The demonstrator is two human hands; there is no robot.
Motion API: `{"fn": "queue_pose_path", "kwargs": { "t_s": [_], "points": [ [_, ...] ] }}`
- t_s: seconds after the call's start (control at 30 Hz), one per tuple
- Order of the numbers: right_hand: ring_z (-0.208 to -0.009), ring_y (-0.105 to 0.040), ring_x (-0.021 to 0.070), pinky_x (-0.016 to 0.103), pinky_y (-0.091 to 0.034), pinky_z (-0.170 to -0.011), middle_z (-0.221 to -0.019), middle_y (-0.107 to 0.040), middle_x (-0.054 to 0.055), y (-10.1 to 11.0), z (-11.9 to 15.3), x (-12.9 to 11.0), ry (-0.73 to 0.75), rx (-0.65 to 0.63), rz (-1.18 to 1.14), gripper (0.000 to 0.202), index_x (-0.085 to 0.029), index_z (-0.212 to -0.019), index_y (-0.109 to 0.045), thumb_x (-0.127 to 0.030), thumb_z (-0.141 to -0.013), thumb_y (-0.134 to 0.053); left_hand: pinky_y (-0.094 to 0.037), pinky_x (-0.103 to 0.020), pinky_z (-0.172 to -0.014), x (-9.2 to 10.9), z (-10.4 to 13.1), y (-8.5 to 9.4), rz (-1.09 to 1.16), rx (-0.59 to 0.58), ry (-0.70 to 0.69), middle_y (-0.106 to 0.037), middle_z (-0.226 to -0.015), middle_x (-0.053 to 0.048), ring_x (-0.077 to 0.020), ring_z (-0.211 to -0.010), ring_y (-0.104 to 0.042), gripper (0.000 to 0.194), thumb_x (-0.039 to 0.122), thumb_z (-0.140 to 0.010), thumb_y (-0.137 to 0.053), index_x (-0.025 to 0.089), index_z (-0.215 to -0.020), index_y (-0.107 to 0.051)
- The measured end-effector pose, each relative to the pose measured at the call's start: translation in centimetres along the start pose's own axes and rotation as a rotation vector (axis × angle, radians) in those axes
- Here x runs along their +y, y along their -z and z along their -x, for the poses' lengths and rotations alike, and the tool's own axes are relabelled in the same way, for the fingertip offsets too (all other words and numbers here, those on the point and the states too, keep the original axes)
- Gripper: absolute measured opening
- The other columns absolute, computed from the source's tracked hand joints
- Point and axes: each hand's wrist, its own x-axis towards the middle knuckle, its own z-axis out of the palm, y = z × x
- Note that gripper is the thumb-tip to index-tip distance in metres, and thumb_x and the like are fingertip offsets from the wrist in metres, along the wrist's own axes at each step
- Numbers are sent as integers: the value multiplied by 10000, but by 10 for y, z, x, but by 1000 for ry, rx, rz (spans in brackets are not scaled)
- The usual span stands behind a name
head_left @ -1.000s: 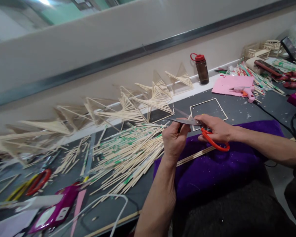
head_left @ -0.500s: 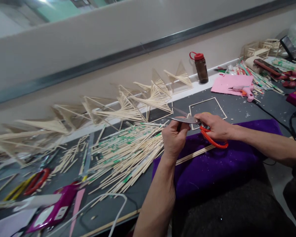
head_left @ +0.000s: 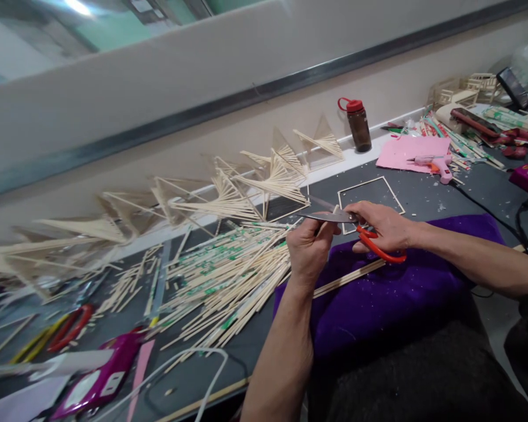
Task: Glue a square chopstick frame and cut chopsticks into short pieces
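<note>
My right hand [head_left: 381, 225] is closed on the red-handled scissors [head_left: 381, 247], whose metal blades are spread apart and point left. My left hand [head_left: 310, 243] pinches a wooden stick [head_left: 335, 212], its pale tip standing up between the blades. Most of that stick is hidden by the fingers. Below the hands, long thin sticks [head_left: 347, 279] lie across a purple cloth [head_left: 369, 310] on my lap. Behind the hands, a square stick frame [head_left: 361, 183] lies flat on the grey table.
Left of my hands spreads a large pile of chopsticks [head_left: 233, 275], some in green-printed wrappers. Stick models [head_left: 268, 184] line the wall. A brown bottle [head_left: 359, 129] stands at the back. A pink glue gun [head_left: 435, 163] rests on a pink sheet [head_left: 391, 153]; its cord runs right.
Both hands stay nearly in place, the scissor blades still around the stick tip. The stick stands slightly differently between the left fingers. The camera view has shifted a little.
</note>
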Motion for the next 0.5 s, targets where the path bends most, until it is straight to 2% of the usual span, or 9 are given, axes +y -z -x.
{"fn": "queue_pose_path", "kwargs": {
  "t_s": [0.27,0.5],
  "points": [
    [-906,-534,234,440,-458,-817,-1055,-578,99,1,0,5,49,-8,11,677,-183,-1241,-435,-481,-700,-714,-265,-208,-369,4,-1,5,258,-203,183,-552,-511,15,-52,-367,-352,373,494,-834,-578,175,-646,-620],
    [-917,-533,220,429,-466,-828,-1104,-566,101,-3,2,4,34,-4,-24,629,-195,-1239,-427,-443,-728,-698,-289,-206,-387,0,-2,7,219,-234,148,-587,-544,-8,-68,-411,-412,401,500,-846,-559,177,-618,-620]
  ]
}}
